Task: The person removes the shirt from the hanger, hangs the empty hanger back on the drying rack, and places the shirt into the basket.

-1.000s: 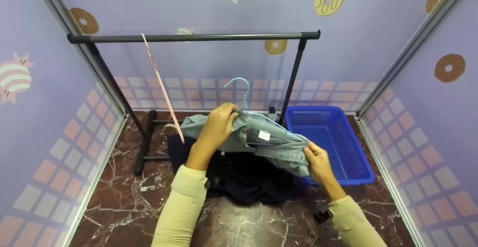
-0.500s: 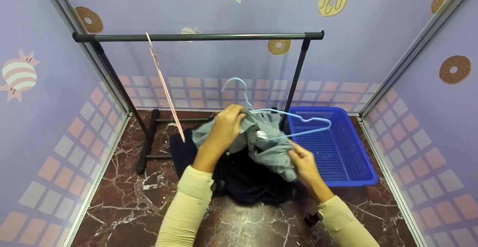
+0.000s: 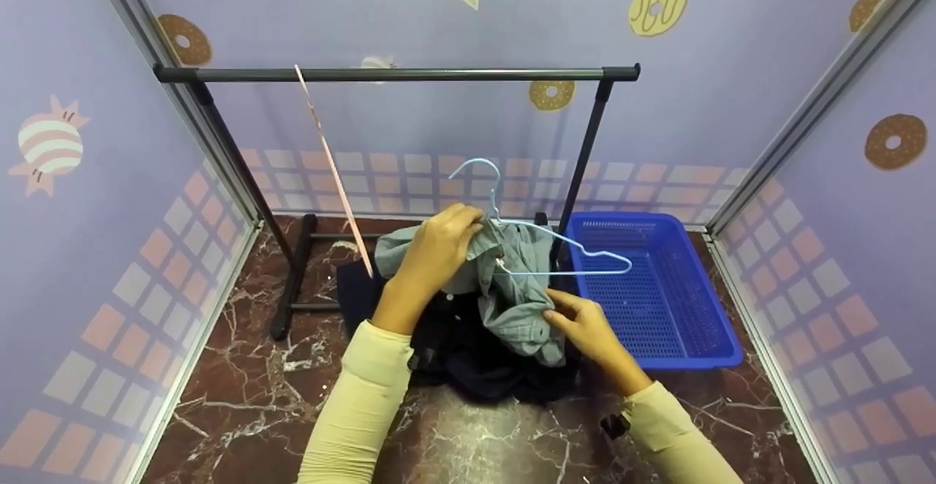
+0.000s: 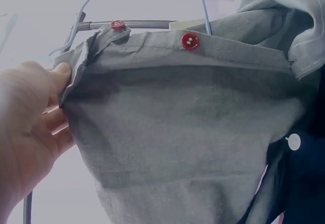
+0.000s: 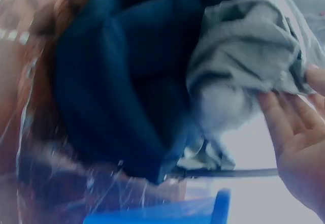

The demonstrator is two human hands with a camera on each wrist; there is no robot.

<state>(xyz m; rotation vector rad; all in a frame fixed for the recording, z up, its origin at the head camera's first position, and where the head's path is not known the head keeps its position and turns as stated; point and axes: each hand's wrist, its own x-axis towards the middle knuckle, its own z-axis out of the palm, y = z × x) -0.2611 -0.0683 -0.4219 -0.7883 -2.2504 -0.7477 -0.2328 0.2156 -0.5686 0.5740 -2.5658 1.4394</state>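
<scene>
A grey-green button shirt with red buttons hangs bunched between my hands. My left hand pinches its edge near the collar, thumb on one side and fingers behind, as the left wrist view shows. My right hand pinches a fold lower on the shirt's right side; the right wrist view is blurred but shows thumb and fingers at the cloth. A light blue hanger stands at the collar, hook up. Its right arm is bare, outside the cloth; its left arm is hidden behind the shirt and my hand.
A black clothes rail stands behind, with a pink hanger on its left part. Dark navy clothing lies heaped on the marble floor below. A blue plastic basket sits at the right.
The right hand has moved left and down with the shirt's side, which has come away from the hanger's right arm. The left hand keeps its hold near the collar.
</scene>
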